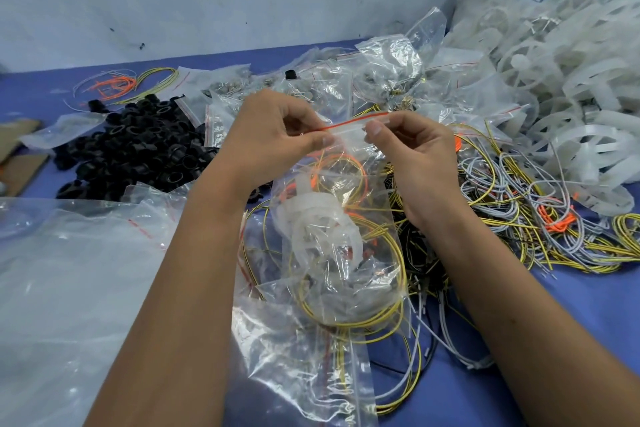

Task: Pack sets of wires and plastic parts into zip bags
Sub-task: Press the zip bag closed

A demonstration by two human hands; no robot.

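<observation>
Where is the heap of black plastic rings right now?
In the head view, the black plastic rings are heaped on the blue table, to the left of the left hand and below the small orange wire bundle.

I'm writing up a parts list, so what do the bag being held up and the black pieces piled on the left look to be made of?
Zip bag: thin clear plastic film, glossy; it crinkles and shows the wires inside. Black pieces: probably moulded hard plastic, with a dull sheen; ring-shaped and all alike.

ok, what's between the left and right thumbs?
Head view: only the red-striped zip seal of the clear plastic zip bag, stretched between left hand and right hand.
</observation>
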